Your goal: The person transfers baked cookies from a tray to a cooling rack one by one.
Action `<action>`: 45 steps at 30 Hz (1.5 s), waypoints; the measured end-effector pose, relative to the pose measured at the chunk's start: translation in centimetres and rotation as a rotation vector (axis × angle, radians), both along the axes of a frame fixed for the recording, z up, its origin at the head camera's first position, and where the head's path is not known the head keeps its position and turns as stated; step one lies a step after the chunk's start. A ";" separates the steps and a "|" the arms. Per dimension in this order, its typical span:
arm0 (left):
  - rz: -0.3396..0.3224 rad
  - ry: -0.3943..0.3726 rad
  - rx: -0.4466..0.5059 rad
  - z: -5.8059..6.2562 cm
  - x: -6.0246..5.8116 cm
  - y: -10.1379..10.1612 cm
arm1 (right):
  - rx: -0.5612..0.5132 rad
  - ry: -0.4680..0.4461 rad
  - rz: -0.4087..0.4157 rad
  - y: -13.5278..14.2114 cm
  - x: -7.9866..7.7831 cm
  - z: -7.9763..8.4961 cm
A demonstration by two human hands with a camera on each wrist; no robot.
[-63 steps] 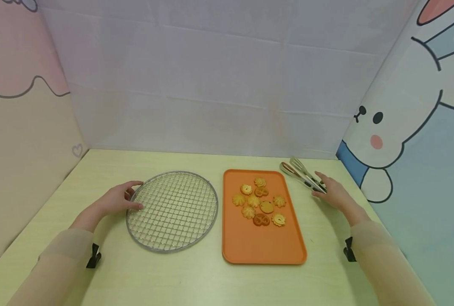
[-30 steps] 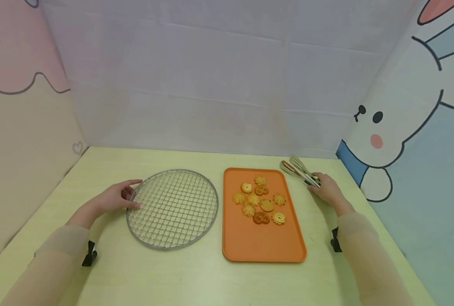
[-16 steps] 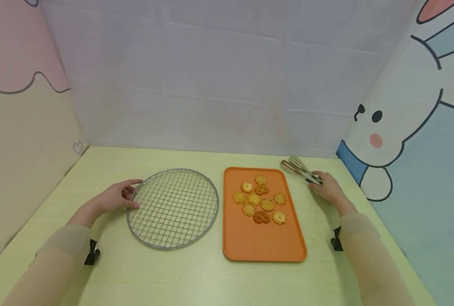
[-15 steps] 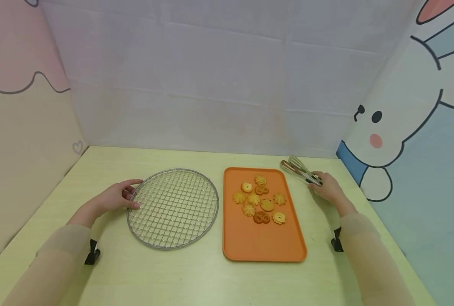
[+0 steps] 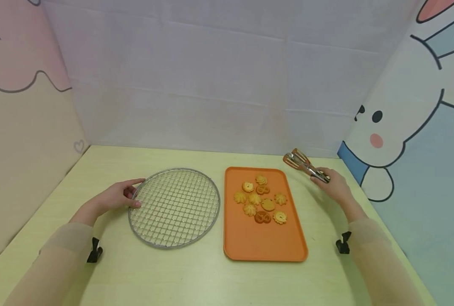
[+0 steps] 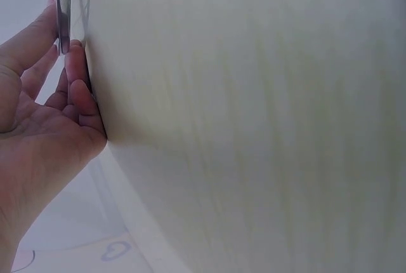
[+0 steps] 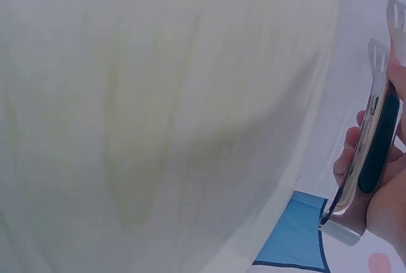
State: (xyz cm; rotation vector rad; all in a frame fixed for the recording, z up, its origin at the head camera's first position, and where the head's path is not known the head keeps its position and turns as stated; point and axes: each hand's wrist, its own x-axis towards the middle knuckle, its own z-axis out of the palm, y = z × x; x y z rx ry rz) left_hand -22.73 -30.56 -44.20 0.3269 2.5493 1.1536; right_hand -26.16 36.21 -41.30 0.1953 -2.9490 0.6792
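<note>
My left hand [image 5: 117, 199] is at the left edge of a round wire rack [image 5: 174, 208] that lies on the table. In the left wrist view the rack's rim [image 6: 63, 16] sits between the thumb and the curled fingers. My right hand [image 5: 334, 185] grips metal serving tongs [image 5: 307, 166] with slotted ends pointing away to the left. Their dark green handle grip [image 7: 379, 143] shows in the right wrist view, where the tongs are held clear above the table. Between the hands lies an orange tray [image 5: 265, 246] with several cookies [image 5: 267, 205], some flower-shaped and some like pretzels.
The pale wooden table [image 5: 196, 280] ends at a white cloth wall [image 5: 219, 85] behind. A side wall stands at the left, and one with a rabbit picture [image 5: 399, 123] rises close to the right arm.
My right hand first closes round the tongs' handle on the table, then lifts and turns them. The left hand stays at the rack's edge; rack, tray and cookies keep their places.
</note>
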 end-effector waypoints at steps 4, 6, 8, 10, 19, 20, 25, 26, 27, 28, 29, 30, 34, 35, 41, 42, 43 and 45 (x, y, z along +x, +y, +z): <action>-0.002 0.005 0.011 -0.1 -0.1 0.0 | 0.002 0.022 -0.008 -0.4 0.5 0.9; -0.004 0.007 0.013 -0.1 -0.1 0.0 | 0.003 0.030 -0.014 -0.6 0.7 1.3; -0.003 0.000 0.017 -0.1 -0.1 0.0 | 0.010 0.038 -0.018 -0.9 1.0 1.8; -0.002 -0.008 0.020 0.0 -0.1 0.0 | 0.010 0.039 -0.023 -1.3 1.2 2.2; 0.005 -0.030 0.019 0.2 0.1 0.0 | 0.003 0.055 -0.037 -3.4 2.2 3.8; 0.005 -0.031 0.020 0.2 0.1 0.0 | 0.002 0.065 -0.032 -3.7 2.3 3.9; 0.006 -0.037 0.019 0.3 0.0 0.0 | 0.006 0.135 0.024 -4.8 2.9 4.3; 0.007 -0.039 0.020 0.3 0.0 0.0 | 0.004 0.148 0.038 -5.1 3.0 4.4; 0.007 -0.039 0.016 0.2 0.0 -0.1 | 0.004 0.159 0.049 -5.3 3.2 4.4; 0.009 -0.040 0.015 0.2 -0.1 -0.1 | 0.006 0.170 0.058 -5.5 3.4 4.5; 0.010 -0.041 0.013 0.2 -0.1 -0.1 | 0.009 0.177 0.064 -5.7 3.5 4.6; 0.010 -0.042 0.009 0.2 -0.1 -0.1 | 0.011 0.184 0.070 -5.8 3.7 4.6; 0.013 -0.046 0.009 0.2 -0.1 -0.1 | 0.029 0.202 0.096 -6.4 4.4 4.9; 0.013 -0.047 0.008 0.2 -0.1 -0.1 | 0.034 0.208 0.106 -6.5 4.6 4.9; 0.015 -0.043 -0.002 0.4 0.0 0.0 | 0.065 0.274 0.179 -7.0 5.6 4.8; 0.014 -0.042 -0.001 0.4 0.0 0.0 | 0.070 0.283 0.192 -7.1 5.8 4.7; 0.012 -0.041 -0.002 0.4 0.0 0.0 | 0.072 0.289 0.204 -7.1 6.0 4.6; 0.009 -0.039 -0.002 0.4 0.0 0.0 | 0.077 0.295 0.222 -7.2 6.4 4.4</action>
